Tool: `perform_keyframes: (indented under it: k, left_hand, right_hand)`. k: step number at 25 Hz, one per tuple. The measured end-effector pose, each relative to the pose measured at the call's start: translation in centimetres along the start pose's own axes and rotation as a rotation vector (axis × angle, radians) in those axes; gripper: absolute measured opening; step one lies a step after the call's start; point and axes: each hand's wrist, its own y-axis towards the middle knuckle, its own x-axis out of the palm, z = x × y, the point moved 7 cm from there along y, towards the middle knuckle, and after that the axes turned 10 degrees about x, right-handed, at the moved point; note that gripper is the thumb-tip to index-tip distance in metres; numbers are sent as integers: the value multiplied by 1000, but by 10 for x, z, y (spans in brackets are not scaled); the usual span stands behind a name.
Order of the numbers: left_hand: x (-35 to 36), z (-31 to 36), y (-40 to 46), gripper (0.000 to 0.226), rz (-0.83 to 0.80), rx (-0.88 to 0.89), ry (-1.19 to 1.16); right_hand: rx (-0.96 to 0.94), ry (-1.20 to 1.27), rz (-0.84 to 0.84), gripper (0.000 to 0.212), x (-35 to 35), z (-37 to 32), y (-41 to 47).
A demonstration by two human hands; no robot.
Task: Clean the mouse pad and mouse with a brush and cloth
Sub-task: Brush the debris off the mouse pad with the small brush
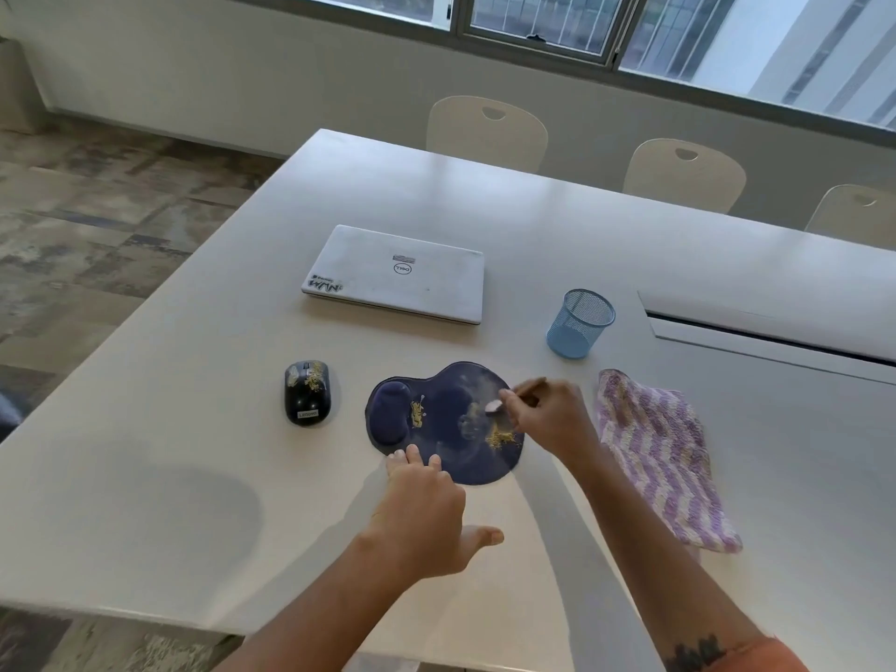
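A white table (194, 477) by a window holds the pad (443, 424), the landmark here. The right hand (552, 421) pinches a brush (494, 405), its head on the pad's upper right. The left hand (422, 506) has straight fingers pressing the pad's near edge. The mouse (307, 392) sits left of the pad, the cloth (654, 453) right. Brushing seems underway; next, sweep the yellow crumbs (499, 436) off.

Place: office meeting room | long white table (533, 225) | row of chairs (487, 133) | closed laptop (395, 274)
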Motion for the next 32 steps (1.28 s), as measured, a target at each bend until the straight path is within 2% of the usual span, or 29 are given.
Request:
perform_keyframes:
  k: [4,7,10,16,22,28,32]
  left_hand:
    - [-1,1,-1,101,9,-19,-1]
    - [-2,2,0,102,4,-30,6]
    - [-3,3,0,102,-2,-33,6]
    - [0,2,2,102,-2,-30,2]
    - [1,3,5,102,-8,-29,6]
    - [0,2,2,102,11,-14,13]
    - [1,2,4,103,7,-5,0]
  right_hand:
    - [14,38,-173,25,-11,15,-19]
    - [2,143,-50,23,-12,7,0]
    - [-24,154,-7,21,1,-1,5]
    - [-26,34,-85,15,-11,18,-24]
    - [-110,101,-43,9,0,-17,-22]
    - [-67,38,-146,10,-12,13,-28]
    - [-94,104,37,16,-22,5,-4]
